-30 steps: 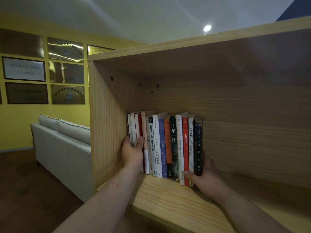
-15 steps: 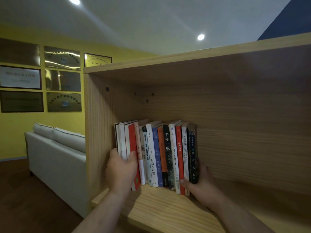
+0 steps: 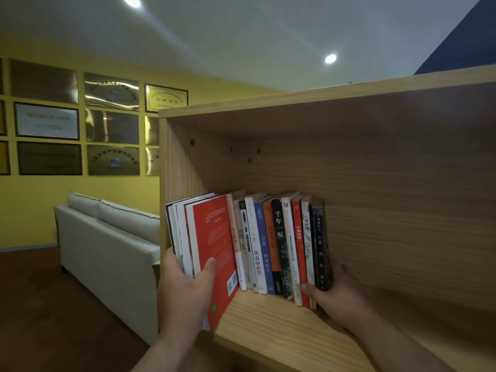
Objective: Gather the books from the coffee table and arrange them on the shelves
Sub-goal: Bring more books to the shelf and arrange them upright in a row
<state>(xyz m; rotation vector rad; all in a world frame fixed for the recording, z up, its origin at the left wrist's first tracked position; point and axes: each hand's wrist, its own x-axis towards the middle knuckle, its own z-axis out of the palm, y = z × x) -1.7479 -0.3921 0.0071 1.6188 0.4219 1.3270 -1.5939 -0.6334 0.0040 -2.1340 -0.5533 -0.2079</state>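
A row of upright books (image 3: 279, 245) stands at the left end of a wooden shelf (image 3: 268, 323). My left hand (image 3: 185, 288) grips a bundle of several thin books, the outermost a red-covered book (image 3: 214, 237), with the thumb on its cover. That bundle sticks out past the shelf's front edge, pulled forward of the row. My right hand (image 3: 335, 291) holds the right end of the row, fingers behind the dark end book (image 3: 319, 242) and thumb at the spines' lower edge.
The shelf compartment to the right of the books shows bare wood (image 3: 402, 237). A white sofa (image 3: 107, 242) stands left of the shelf unit, over a dark floor (image 3: 40, 304). Framed plaques (image 3: 80, 122) hang on the yellow wall.
My left hand has drawn the leftmost bundle of books forward out of the row, so the red cover now faces me. My right hand stays at the right end. The view has tilted up.
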